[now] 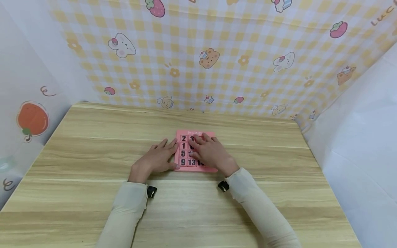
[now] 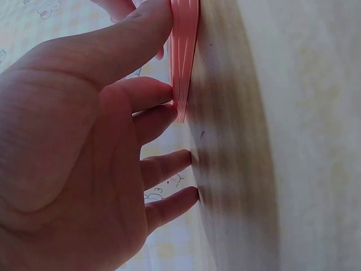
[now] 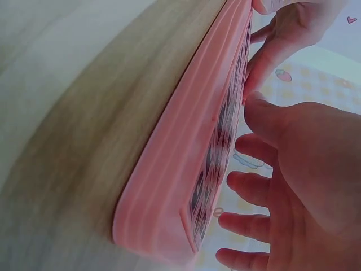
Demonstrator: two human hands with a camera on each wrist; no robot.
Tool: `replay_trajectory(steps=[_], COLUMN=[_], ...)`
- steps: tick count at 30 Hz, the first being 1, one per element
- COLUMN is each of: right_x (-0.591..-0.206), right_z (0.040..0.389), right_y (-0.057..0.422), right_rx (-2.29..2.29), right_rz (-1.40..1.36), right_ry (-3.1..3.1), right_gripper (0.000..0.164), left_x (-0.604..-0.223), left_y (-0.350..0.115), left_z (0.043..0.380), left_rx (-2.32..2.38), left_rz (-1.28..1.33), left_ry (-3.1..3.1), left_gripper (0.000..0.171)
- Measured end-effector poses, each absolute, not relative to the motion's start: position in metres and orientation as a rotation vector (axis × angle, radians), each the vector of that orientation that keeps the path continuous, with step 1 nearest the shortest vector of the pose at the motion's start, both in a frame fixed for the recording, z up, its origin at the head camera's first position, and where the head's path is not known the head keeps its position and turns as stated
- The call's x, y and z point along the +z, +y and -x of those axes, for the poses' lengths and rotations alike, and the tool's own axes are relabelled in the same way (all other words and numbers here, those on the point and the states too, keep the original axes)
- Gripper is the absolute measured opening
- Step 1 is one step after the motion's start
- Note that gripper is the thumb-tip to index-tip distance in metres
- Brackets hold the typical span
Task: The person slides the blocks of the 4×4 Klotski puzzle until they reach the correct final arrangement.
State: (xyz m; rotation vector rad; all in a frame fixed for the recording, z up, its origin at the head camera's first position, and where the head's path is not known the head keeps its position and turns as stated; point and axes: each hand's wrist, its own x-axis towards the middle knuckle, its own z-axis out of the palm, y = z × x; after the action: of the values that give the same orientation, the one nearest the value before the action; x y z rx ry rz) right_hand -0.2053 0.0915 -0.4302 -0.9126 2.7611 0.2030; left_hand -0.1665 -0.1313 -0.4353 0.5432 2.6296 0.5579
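Board digits [image 1: 183, 154]: head readable, right wrist uncertain.

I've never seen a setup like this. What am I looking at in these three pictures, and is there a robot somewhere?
No robot here: the grip is simply a person's own bare left hand and right hand. The wide picture comes from a camera worn on the person's head, looking forward and down. The two close, tilted ones come from cameras worn on the wrists, one on each side, looking at that hand's work. On the wood-grain table lies a pink sliding number puzzle. The left hand touches the puzzle's left side, and the right reaches over the numbered tiles, hiding several. Neither is wrapped around the puzzle, which rests on the table.
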Motion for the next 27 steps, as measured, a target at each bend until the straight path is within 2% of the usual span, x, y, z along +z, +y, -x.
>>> replay_trajectory(steps=[27], right_x=[-0.4302], right_z=[0.2052], right_y=[0.0911], right_rx=[0.279], right_rz=[0.93], right_ry=[2.794], right_gripper=[0.054], left_x=[-0.4356], left_y=[-0.1317], left_z=[0.1681], left_rx=[0.543], left_rz=[-0.559], left_ry=[2.641], left_gripper=[0.084])
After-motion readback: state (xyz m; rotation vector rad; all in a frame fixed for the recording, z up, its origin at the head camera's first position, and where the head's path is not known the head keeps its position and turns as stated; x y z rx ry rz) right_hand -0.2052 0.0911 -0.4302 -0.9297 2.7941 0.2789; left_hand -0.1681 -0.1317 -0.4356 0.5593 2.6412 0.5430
